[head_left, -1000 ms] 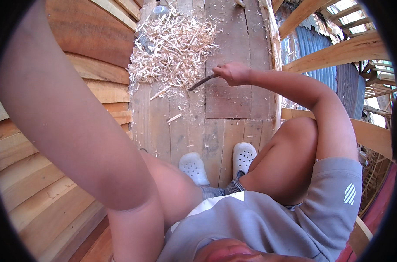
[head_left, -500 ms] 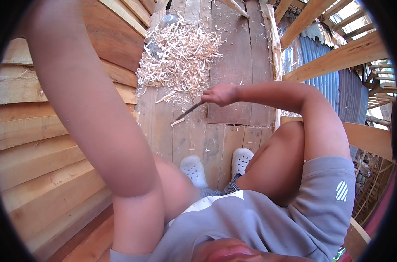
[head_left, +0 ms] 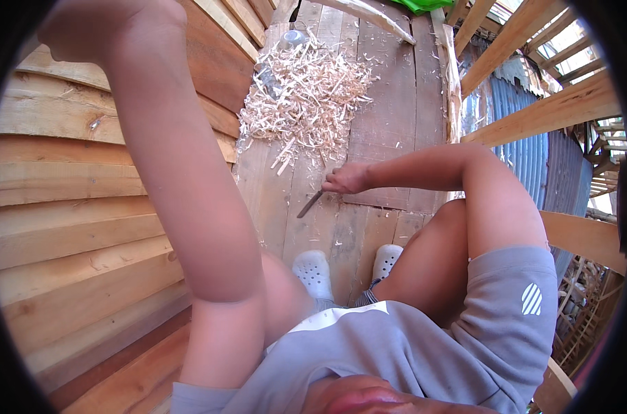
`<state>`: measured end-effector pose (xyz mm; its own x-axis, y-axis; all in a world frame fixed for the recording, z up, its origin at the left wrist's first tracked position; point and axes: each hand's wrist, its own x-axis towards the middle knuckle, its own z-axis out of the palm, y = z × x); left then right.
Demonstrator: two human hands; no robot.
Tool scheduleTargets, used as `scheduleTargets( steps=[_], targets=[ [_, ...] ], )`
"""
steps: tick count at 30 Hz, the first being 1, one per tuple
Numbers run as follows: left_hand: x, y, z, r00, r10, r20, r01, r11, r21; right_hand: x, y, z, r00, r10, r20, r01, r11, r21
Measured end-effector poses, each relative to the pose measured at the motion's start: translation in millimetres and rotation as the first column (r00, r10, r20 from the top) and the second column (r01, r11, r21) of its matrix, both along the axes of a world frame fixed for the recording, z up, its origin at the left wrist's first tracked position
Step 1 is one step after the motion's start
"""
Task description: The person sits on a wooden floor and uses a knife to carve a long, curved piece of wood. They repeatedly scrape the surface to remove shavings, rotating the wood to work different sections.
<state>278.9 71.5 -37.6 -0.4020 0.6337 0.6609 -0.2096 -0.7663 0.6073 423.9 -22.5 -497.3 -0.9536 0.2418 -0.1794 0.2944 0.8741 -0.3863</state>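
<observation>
My right hand (head_left: 346,179) is closed round the handle of a knife (head_left: 309,205), low over the plank floor (head_left: 272,207). The dark blade points down and left. Just beyond it lies a heap of pale wood shavings (head_left: 306,96). My left arm is raised toward the upper left, beside the board wall. The left hand (head_left: 113,31) is close to the camera and partly cut by the dark rim. Its fingers look curled in, but what they hold, if anything, is hidden.
A wall of stacked wooden boards (head_left: 72,214) runs along my left. At the far end lie a peeled stick (head_left: 372,18) and something bright green (head_left: 424,5). A clear rounded object (head_left: 294,38) sits by the shavings. Wooden rails (head_left: 548,107) and blue corrugated sheets (head_left: 513,117) stand right.
My left hand has come further into view at the upper left. The knife in my right hand has dropped slightly nearer and points more steeply. The whole view has shifted a little.
</observation>
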Motion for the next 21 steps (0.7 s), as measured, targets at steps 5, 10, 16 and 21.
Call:
scheduleTargets(
  steps=[5,10,16,21],
  targets=[
    [6.0,-5.5,-1.0,0.998,0.007,0.061,-0.007,1.0,0.0,19.6,58.1,26.1,0.831,-0.556,0.008,0.556,0.831,0.006],
    [2.9,3.7,0.1,0.981,0.089,0.17,-0.077,0.994,-0.074,-5.5,24.9,32.9,0.993,-0.114,0.024,0.107,0.973,0.204],
    [7.9,-6.9,-6.1,0.972,0.064,0.225,-0.046,0.995,-0.084,-7.5,39.2,76.0,0.947,-0.322,0.003,0.309,0.911,0.272],
    [6.8,-11.3,-11.5,0.938,0.027,0.345,0.015,0.993,-0.119,15.7,64.4,201.9,0.751,-0.58,0.317,0.554,0.814,0.177]
  ],
)
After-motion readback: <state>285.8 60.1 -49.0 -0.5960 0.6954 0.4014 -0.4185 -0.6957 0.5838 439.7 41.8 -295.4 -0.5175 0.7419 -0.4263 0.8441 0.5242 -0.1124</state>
